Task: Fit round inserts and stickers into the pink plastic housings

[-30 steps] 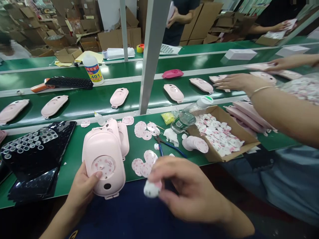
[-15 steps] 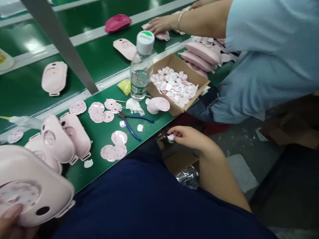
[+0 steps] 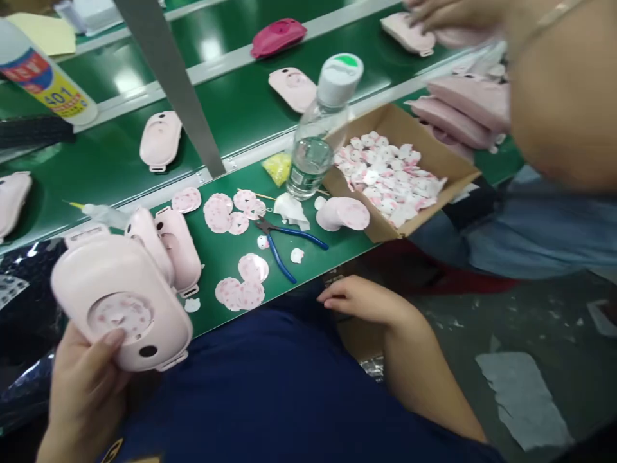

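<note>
My left hand (image 3: 89, 370) grips a pale pink plastic case (image 3: 120, 270), its thumb on the spotted round sticker in the case's recess. Over my lap, near the table edge, is my right hand (image 3: 359, 299), its fingers drawn together; whatever they hold, if anything, is hidden. Behind the held case stand more pink cases (image 3: 178, 247). Round spotted stickers (image 3: 240, 292), blue-handled pliers (image 3: 284, 247) and a small white cat-face piece (image 3: 297, 256) lie on the green table. Many such pieces (image 3: 385, 173) fill a cardboard box (image 3: 424, 225).
A water bottle (image 3: 312, 151) stands beside the box, near a yellow packet (image 3: 277, 168). A metal post (image 3: 173, 83) rises behind the table. Pink cases and a dark pink case (image 3: 278, 37) lie on the green surface beyond. Another person's arm (image 3: 559, 96) reaches in at right.
The view has shifted left. My left hand and the held case have come further into view. The cat-face piece at my right fingertips no longer shows. The other person's arm looms larger.
</note>
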Motion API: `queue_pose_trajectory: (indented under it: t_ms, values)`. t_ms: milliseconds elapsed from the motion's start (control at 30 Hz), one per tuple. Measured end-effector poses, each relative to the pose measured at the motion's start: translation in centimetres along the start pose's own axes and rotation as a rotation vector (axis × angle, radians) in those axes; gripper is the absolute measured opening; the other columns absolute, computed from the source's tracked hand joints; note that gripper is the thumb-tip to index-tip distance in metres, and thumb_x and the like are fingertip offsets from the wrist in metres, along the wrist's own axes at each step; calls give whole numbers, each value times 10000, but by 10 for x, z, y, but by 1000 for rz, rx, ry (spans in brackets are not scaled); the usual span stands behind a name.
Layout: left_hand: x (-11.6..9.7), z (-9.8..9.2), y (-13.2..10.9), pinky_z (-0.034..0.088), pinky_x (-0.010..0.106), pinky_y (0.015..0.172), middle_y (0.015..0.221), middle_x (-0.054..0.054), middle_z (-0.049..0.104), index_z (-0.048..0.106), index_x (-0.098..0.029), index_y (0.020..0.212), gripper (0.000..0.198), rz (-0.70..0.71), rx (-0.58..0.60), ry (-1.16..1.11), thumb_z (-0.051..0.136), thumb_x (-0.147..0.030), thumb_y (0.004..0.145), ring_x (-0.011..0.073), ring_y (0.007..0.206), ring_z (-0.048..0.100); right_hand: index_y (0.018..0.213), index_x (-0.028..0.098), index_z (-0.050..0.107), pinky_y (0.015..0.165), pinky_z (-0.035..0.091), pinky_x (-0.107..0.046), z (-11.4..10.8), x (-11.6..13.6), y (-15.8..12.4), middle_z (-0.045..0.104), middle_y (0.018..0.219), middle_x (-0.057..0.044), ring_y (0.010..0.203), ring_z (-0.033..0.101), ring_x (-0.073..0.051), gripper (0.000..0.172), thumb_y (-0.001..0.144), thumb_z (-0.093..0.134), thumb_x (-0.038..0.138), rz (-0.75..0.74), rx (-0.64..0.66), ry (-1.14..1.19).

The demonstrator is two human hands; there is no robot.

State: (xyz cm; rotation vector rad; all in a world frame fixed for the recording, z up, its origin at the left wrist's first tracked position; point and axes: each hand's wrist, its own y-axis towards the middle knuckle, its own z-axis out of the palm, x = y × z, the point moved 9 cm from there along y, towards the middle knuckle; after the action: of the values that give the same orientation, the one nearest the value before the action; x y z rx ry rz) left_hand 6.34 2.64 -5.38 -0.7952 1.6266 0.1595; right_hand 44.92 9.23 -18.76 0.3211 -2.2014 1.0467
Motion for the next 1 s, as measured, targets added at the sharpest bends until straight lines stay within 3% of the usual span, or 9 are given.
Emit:
queue_pose_trajectory:
  t_ms: [67, 133, 200, 233, 300, 400, 633, 800, 1000]
  values:
    - [1, 10, -7, 599, 226, 608, 894, -15, 748, 702, -242, 1021, 482, -52, -29, -120, 876, -294, 574, 189, 735, 669, 1065, 259, 761, 844, 537, -269, -13, 67, -10, 768, 1019, -14, 916, 706, -152, 225, 933, 583, 220, -370, -49, 28]
    - [3, 16, -9, 602, 229, 619, 901, -19, 747, 699, -236, 1036, 565, -84, -42, -182, 907, -271, 512, 192, 752, 669, 1105, 242, 741, 881, 528, -315, -36, 114, -12, 746, 1066, -41, 977, 679, -174, 274, 973, 505, 201, -562, -283, -38]
    - [7, 16, -9, 596, 234, 598, 902, -3, 748, 691, -219, 1053, 623, -98, -45, -203, 927, -274, 480, 195, 729, 666, 1139, 224, 725, 923, 504, -369, -50, 139, 3, 708, 1106, -70, 1035, 635, -211, 286, 974, 496, 175, -543, -493, -224]
    - [10, 15, -9, 593, 237, 586, 895, 10, 749, 686, -206, 1057, 636, -102, -40, -207, 933, -282, 477, 195, 710, 663, 1173, 215, 712, 922, 495, -393, -53, 146, 16, 684, 1121, -88, 1044, 614, -235, 285, 960, 527, 176, -487, -539, -340]
    - [14, 13, -10, 588, 238, 575, 882, 30, 749, 675, -188, 1053, 630, -105, -25, -210, 937, -296, 490, 197, 687, 662, 1215, 205, 697, 875, 491, -414, -52, 152, 44, 633, 1126, -119, 1028, 584, -276, 312, 917, 606, 203, -348, -520, -548]
    - [19, 11, -12, 596, 257, 590, 889, 38, 748, 656, -199, 1065, 609, -116, 5, -222, 929, -309, 533, 204, 695, 672, 1126, 209, 723, 800, 476, -402, -48, 155, 69, 581, 1108, -131, 1010, 555, -294, 257, 894, 612, 217, -219, -439, -714]
    - [27, 6, -4, 588, 245, 548, 792, 34, 730, 655, -173, 955, 669, -89, -71, -304, 977, -329, 390, 181, 645, 649, 960, 195, 680, 852, 413, -371, -41, 160, 77, 567, 1120, -91, 1053, 510, -259, 211, 802, 581, 94, -196, -347, -651]
    - [28, 7, 1, 595, 238, 573, 786, 24, 733, 653, -179, 955, 646, -75, -51, -315, 974, -307, 410, 167, 648, 651, 995, 188, 668, 843, 366, -414, -45, 160, 76, 569, 1144, -107, 1059, 482, -289, 204, 818, 571, 157, -178, -416, -735]
    - [23, 15, -2, 596, 234, 608, 801, 21, 740, 649, -178, 965, 598, -44, 33, -339, 962, -292, 468, 161, 670, 661, 897, 171, 641, 880, 343, -414, -41, 162, 84, 571, 1094, -109, 1028, 482, -288, 196, 701, 633, 175, -208, -409, -752]
